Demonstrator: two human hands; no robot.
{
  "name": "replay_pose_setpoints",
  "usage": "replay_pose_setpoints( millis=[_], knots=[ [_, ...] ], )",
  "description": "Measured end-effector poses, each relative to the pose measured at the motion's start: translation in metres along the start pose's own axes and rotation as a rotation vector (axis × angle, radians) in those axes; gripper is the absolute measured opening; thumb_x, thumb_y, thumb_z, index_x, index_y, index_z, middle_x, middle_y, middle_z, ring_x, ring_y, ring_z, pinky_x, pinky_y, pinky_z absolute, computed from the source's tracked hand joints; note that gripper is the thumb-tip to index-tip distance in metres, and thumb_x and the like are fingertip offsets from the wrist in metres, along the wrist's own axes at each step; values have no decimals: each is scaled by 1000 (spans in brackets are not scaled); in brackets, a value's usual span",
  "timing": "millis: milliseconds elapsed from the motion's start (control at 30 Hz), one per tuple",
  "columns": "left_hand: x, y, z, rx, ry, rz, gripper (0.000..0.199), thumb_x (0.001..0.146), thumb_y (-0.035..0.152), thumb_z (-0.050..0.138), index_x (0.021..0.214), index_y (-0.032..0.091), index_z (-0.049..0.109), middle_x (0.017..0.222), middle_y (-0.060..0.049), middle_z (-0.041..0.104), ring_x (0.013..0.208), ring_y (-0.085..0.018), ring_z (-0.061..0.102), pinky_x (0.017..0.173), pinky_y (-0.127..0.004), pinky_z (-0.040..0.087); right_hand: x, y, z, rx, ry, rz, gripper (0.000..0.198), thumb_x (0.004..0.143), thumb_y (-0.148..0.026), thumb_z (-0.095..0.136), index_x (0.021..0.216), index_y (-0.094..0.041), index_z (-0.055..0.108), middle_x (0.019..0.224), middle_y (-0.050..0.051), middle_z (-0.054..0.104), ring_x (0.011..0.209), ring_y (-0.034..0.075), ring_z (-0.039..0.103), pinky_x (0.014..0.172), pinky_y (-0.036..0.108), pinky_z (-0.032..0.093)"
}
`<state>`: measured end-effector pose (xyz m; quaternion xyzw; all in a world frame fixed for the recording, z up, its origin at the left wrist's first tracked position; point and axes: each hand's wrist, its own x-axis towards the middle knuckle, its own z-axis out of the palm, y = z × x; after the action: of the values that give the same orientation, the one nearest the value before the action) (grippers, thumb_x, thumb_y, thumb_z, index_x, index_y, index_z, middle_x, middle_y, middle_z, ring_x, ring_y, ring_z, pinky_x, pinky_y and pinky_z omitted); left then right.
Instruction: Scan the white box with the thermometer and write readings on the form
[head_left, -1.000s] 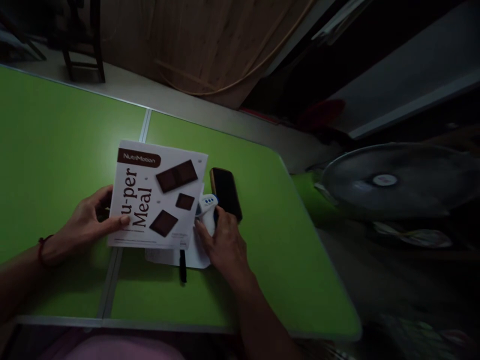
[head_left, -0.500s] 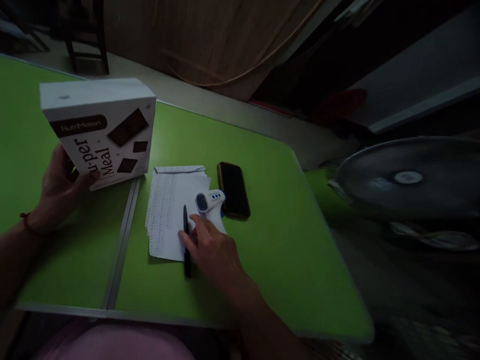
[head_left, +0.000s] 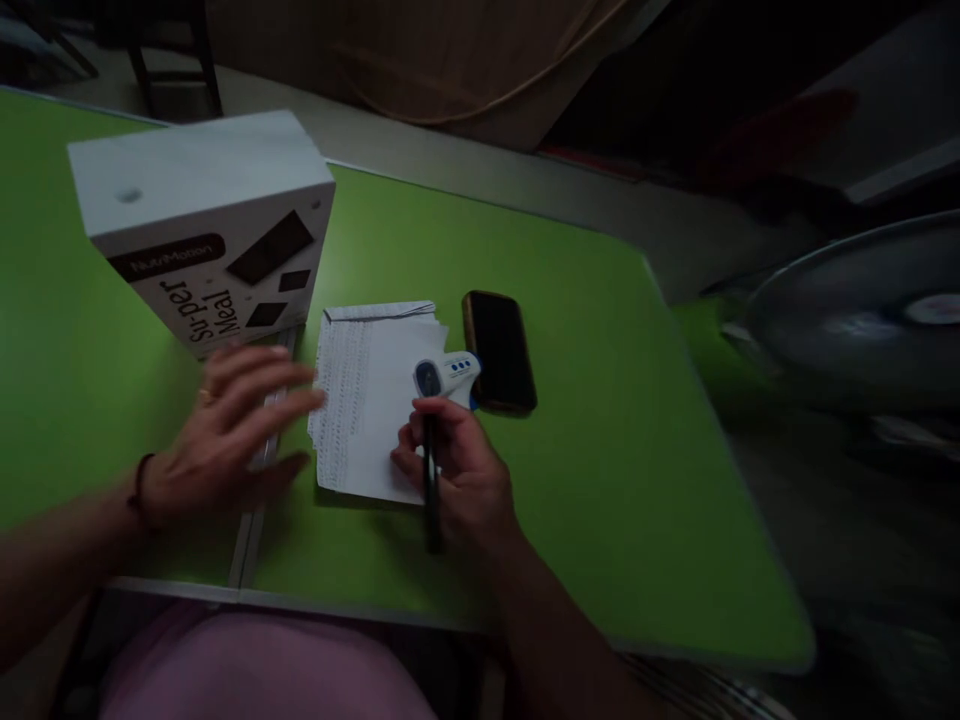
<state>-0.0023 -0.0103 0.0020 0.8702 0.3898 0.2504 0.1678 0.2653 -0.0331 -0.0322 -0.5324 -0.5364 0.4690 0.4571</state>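
Observation:
A black pen point(head_left: 430, 480) is gripped in the fingers of my right hand point(head_left: 472, 475), above the lower right of a stack of papers point(head_left: 375, 390). Rows of small writing run down the left side of the top sheet. My left hand point(head_left: 232, 430) is empty, its fingers spread and slightly blurred, between the papers and a white box point(head_left: 202, 180) printed "NutriMotion Su-per Meal". The box stands upright. Just beyond my right hand lies a white and blue infrared thermometer point(head_left: 454, 370), its handle partly hidden by the hand, against a dark phone point(head_left: 500, 350) in a brownish case.
Everything rests on a green folding table point(head_left: 600, 480) with a metal seam point(head_left: 251, 545) across it. At the right is a large round grey fan-like object point(head_left: 847, 320). A dark chair point(head_left: 172, 60) stands beyond the far edge.
My left hand has let go of the box and moved right toward the papers. My right hand has picked up the pen from the papers. The view has shifted slightly.

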Motion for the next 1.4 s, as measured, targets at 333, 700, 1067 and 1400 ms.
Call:
replay_pose_setpoints(
  millis=[333,700,1067,1400],
  knots=[
    [0,3,22,9,-292,237,44,98,54,55,128,21,61,134,-12,62,139,-35,42,124,-58,9,-7,-12,15,-149,84,-36,16,81,-31,62,88,-23,73,72,0,67,62,15,59,60,30,50],
    [-2,3,22,37,-330,230,51,99,57,50,132,18,57,137,-14,60,139,-36,40,122,-57,6,-9,0,26,-254,93,-102,11,76,-32,65,69,-25,61,51,-6,55,46,11,49,46,25,41],
    [-1,3,23,24,-346,224,52,98,57,52,132,19,56,137,-14,59,138,-37,41,122,-56,7,-10,2,23,-301,12,-114,11,82,-30,63,73,-24,62,58,-5,60,49,12,52,50,25,42],
    [-1,5,21,11,-354,212,51,100,54,51,133,16,56,137,-13,58,138,-37,40,121,-58,10,-10,5,22,-381,4,-145,7,82,-27,63,76,-22,62,58,-5,61,49,10,53,49,22,42]
  ],
)
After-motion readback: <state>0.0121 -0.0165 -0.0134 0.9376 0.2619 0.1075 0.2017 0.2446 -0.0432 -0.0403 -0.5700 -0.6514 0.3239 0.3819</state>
